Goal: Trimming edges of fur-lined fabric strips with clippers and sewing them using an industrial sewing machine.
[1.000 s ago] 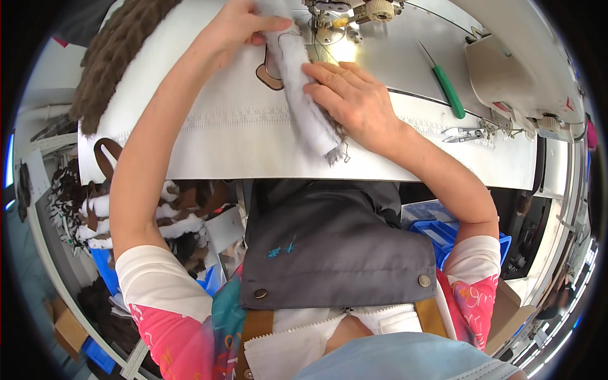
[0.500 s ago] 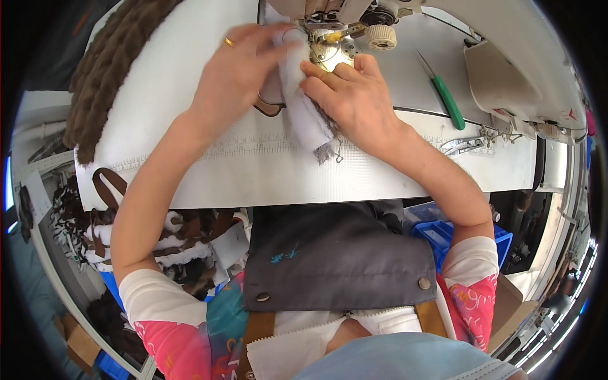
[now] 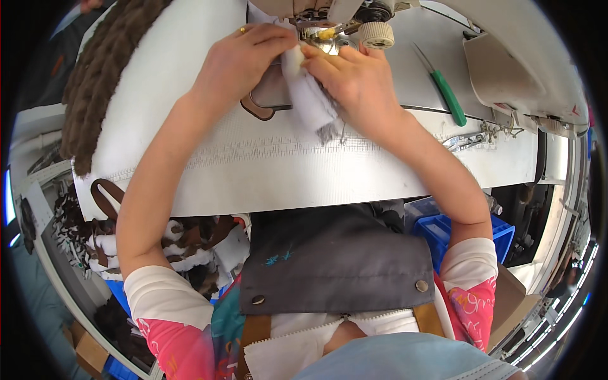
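A narrow strip of white plush fabric (image 3: 310,104) with a frayed grey-brown end runs down from the needle area of a sewing machine (image 3: 386,12). My left hand (image 3: 244,60), with a ring on one finger, pinches the strip's upper left edge close to the presser foot. On the strip's right side, my right hand (image 3: 361,82) grips the edge with bent fingers, just in front of the lit needle plate (image 3: 326,43). The exact stitching point is partly hidden by my fingers and the machine head.
A green-handled awl (image 3: 448,98) and small metal snips (image 3: 465,140) lie at the right. Brown ribbed plush (image 3: 117,73) covers the table's left end. A printed ruler (image 3: 253,149) crosses the white tabletop. Below are fabric scraps (image 3: 190,247) and a blue crate (image 3: 497,237).
The fabric strip and both hands have shifted slightly up, toward the machine. My left fingers have come down from over the strip to pinch its edge.
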Demonstrator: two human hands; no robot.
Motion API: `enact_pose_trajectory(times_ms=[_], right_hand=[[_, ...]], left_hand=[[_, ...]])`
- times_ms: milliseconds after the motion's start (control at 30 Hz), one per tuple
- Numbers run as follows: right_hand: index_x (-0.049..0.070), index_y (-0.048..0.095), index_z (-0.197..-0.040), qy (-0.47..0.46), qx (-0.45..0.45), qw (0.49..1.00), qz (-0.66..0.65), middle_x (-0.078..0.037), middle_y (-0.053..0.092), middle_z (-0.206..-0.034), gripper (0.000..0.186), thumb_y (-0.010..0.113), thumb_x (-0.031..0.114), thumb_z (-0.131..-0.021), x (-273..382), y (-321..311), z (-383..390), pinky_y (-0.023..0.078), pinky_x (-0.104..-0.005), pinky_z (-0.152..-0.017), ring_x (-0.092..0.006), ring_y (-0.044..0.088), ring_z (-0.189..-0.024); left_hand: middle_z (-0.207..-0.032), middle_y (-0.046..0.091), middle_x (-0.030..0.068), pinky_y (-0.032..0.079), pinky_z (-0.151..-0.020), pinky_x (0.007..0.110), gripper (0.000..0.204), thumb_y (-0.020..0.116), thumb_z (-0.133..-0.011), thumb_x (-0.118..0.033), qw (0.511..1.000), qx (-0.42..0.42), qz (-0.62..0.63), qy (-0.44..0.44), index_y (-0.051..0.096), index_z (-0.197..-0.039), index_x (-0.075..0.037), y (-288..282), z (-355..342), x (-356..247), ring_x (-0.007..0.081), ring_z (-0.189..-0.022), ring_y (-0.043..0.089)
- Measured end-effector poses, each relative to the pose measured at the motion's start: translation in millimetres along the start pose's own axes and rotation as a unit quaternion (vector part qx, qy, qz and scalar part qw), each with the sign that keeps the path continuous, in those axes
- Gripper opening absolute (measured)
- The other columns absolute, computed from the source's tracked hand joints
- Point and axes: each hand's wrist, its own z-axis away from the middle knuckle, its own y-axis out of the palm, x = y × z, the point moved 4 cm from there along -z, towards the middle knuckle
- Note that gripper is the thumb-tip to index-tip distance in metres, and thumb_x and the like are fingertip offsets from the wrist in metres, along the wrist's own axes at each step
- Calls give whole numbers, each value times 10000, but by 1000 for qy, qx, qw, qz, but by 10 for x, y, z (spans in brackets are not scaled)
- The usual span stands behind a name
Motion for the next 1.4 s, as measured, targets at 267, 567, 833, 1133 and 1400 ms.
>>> enact_pose_trajectory(times_ms=[267, 567, 833, 1133, 1400], right_hand=[[78, 571, -754, -6, -18, 1000, 17, -50, 661, -964, 102, 592, 113, -661, 25, 3, -6, 353, -307, -649, -142, 559, -639], [86, 582, -732, 9, -34, 999, 20, -26, 662, -952, 66, 590, 108, -670, 37, 29, 34, 352, -308, -662, -135, 552, -635], [96, 587, -784, 15, -6, 1000, -15, -31, 632, -985, 94, 583, 106, -691, 74, 9, 15, 339, -311, -702, -147, 524, -763], [87, 578, -783, 20, -27, 999, 5, -3, 641, -901, 96, 583, 101, -689, 26, -5, 43, 328, -323, -686, -153, 515, -713], [79, 575, -738, 18, -53, 998, 30, 2, 635, -852, 76, 584, 102, -666, 3, 33, 31, 327, -313, -679, -151, 511, -696]], left_hand=[[-965, 619, -5, 517, -700, 286, 225, 610, -701, -50, 999, -35, 23, 0, 628, -920, -100, -6, -34, 23, 204, -862, 611], [-945, 647, -17, 516, -693, 282, 159, 599, -739, -55, 999, -33, 28, -4, 644, -886, -97, -10, 6, -2, 191, -881, 600], [-925, 650, -13, 518, -705, 288, 251, 567, -734, -14, 999, 33, 3, -28, 604, -970, -90, -62, 38, -110, 206, -903, 595], [-959, 634, 7, 512, -705, 314, 227, 585, -718, -17, 999, -26, 36, 27, 626, -930, -86, -11, -22, -34, 231, -864, 603], [-965, 631, 13, 515, -681, 306, 156, 584, -780, -59, 997, -38, 68, -28, 636, -924, -91, 21, -39, 22, 226, -822, 616]])
